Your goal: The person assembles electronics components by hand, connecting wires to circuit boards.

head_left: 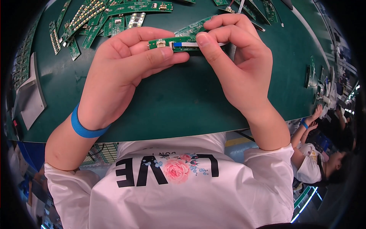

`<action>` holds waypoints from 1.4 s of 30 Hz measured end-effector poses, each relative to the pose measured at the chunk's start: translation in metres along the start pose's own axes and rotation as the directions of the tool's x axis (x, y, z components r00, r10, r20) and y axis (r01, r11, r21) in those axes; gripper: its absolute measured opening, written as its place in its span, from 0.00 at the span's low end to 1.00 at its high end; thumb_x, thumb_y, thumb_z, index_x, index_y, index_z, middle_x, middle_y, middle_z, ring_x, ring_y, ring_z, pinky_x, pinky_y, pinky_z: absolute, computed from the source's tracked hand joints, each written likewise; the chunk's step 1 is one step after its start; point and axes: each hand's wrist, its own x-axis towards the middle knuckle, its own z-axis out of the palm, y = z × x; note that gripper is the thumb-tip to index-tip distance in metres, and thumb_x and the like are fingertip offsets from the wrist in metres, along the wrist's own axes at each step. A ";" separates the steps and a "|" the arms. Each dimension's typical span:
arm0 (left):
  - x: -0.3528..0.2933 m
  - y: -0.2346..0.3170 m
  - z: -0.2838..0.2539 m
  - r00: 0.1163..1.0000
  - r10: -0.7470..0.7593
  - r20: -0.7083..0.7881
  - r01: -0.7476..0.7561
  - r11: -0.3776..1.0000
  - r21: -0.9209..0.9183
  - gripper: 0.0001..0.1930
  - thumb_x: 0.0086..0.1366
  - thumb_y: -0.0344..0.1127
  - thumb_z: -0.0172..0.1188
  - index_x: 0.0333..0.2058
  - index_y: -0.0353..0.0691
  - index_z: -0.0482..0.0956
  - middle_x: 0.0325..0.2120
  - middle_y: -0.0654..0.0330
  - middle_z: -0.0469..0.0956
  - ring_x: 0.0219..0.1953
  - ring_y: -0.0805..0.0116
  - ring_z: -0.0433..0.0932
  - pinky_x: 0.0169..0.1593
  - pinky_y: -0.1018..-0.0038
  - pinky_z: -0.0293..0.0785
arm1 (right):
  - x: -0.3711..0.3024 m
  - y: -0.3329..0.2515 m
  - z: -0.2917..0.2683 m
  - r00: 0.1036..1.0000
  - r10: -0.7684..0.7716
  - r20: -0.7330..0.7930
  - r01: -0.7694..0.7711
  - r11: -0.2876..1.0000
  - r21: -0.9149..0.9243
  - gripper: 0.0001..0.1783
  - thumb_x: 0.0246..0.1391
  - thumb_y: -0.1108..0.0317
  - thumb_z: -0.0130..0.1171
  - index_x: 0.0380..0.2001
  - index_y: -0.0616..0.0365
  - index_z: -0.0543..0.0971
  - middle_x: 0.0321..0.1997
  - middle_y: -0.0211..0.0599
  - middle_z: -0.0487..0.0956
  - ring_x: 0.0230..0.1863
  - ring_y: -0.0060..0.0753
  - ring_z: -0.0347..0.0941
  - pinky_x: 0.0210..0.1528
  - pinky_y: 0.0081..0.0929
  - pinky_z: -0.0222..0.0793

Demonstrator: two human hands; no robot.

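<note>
My left hand (118, 61) grips a narrow green circuit board (187, 39) by its left part, thumb in front and fingers behind. A cream socket (161, 44) stands out near that end of the board. My right hand (244, 61) pinches a white flat ribbon cable (189, 44) between thumb and index finger, over the board's right part. The cable's blue tip (177, 44) meets a small white connector (171, 45) on the board; whether it is seated inside, I cannot tell. Just behind lies another green board (195, 27), partly hidden by my right fingers.
Several green board strips (91, 32) are heaped on the dark green table (175, 103) at the far left. More boards with wires (255, 11) lie at the far right. A bent grey metal piece (32, 95) stands at the left edge. Another person's hands (314, 118) show at right.
</note>
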 end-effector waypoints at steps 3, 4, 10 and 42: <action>0.000 0.000 -0.001 1.000 -0.002 0.003 0.002 1.000 0.002 0.14 0.63 0.24 0.52 0.48 0.32 0.71 0.44 0.50 0.76 0.48 0.60 0.77 0.55 0.70 0.72 | 0.000 -0.001 0.002 1.000 0.003 -0.002 -0.003 1.000 0.003 0.01 0.49 0.77 0.62 0.27 0.64 0.79 0.39 0.37 0.73 0.41 0.24 0.67 0.44 0.19 0.60; 0.000 0.000 -0.001 1.000 -0.005 0.002 0.005 1.000 0.002 0.14 0.63 0.24 0.52 0.48 0.32 0.71 0.44 0.50 0.76 0.48 0.60 0.77 0.55 0.70 0.71 | 0.000 -0.003 0.002 1.000 0.021 0.000 -0.021 1.000 -0.016 0.01 0.49 0.77 0.62 0.27 0.64 0.79 0.39 0.37 0.73 0.41 0.23 0.68 0.43 0.18 0.60; 0.000 0.000 -0.002 1.000 -0.006 0.007 0.006 1.000 -0.006 0.14 0.63 0.25 0.52 0.48 0.32 0.71 0.44 0.50 0.77 0.48 0.60 0.77 0.56 0.70 0.71 | 0.000 -0.002 0.002 1.000 0.008 0.003 -0.008 0.999 -0.046 0.01 0.48 0.78 0.62 0.26 0.64 0.79 0.38 0.37 0.73 0.40 0.23 0.68 0.43 0.18 0.60; -0.002 0.000 0.000 1.000 0.012 0.013 -0.013 0.998 0.060 0.13 0.63 0.25 0.53 0.47 0.31 0.71 0.42 0.51 0.78 0.46 0.64 0.78 0.55 0.73 0.71 | -0.003 -0.016 0.007 0.999 0.007 0.044 0.006 0.958 -0.287 0.04 0.43 0.76 0.66 0.25 0.60 0.80 0.40 0.36 0.75 0.37 0.22 0.72 0.37 0.16 0.68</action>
